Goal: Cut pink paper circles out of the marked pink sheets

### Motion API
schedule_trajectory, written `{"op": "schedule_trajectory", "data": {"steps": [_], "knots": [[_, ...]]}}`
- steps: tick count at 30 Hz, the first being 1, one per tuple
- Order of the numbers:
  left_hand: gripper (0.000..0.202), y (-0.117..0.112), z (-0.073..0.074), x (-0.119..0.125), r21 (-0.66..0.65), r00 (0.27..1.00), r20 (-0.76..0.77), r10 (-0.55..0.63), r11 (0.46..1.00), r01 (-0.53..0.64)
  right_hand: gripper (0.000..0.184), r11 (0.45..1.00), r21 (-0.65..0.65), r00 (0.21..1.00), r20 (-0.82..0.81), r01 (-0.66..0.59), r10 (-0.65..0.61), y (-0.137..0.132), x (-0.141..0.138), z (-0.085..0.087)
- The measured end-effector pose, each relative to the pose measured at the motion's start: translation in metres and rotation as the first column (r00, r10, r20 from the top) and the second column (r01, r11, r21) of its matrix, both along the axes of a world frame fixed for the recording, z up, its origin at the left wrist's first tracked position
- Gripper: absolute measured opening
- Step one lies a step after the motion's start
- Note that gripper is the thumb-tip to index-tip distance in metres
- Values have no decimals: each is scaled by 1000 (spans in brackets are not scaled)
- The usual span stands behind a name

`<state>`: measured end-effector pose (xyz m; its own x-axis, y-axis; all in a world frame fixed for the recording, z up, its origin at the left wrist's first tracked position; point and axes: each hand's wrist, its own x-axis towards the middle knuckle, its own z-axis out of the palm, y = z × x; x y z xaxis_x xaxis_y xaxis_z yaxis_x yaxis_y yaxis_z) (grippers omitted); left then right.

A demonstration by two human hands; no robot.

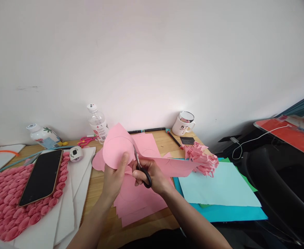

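My left hand (115, 178) pinches a pink paper sheet (117, 145) with a circle drawn on it, thumb on top, holding it up above the wooden table (164, 138). My right hand (152, 176) grips black-handled scissors (141, 167), whose blades point up into the sheet's edge along the drawn circle. Below both hands lies a stack of pink paper sheets (139, 204).
A phone (41, 176) rests on a board of pink paper rolls (1, 204) at left. Two plastic bottles (98, 123) (43, 135), pink scissors (86, 140) and a mug (184, 123) stand by the wall. Pink paper scraps (202, 159) and light blue sheets (219, 186) lie at right, beside a black chair (276, 193).
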<state>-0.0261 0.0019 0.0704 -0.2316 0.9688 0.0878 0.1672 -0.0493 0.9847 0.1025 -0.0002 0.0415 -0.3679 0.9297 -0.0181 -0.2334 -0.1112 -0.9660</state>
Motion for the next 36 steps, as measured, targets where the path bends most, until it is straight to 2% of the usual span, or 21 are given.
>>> {"op": "schedule_trajectory", "data": {"steps": [3, 6, 12, 20, 28, 36], "knots": [[32, 0, -1, 1, -20, 999, -15, 32, 999, -33, 36, 1000, -14, 1000, -16, 17, -17, 0, -2, -1], [32, -2, 2, 1, -11, 1000, 8, -14, 1000, 14, 37, 999, -2, 998, -46, 32, -32, 2, -1, 0], [41, -5, 9, -1, 8, 999, 12, -44, 999, 44, 41, 999, 46, 999, -36, -26, 28, 6, 3, 5], [42, -5, 10, -1, -4, 999, 1, -49, 999, 49, 44, 1000, 8, 1000, -21, -22, 22, 3, 4, 3], [32, -5, 10, -3, 1, 997, -20, -80, 997, 80, 41, 1000, 4, 1000, 6, -21, 21, 4, 6, -2], [28, -4, 13, -2, 10, 994, -59, -95, 995, 96, 31, 999, 21, 999, -13, -29, 29, 3, 7, 2]]}}
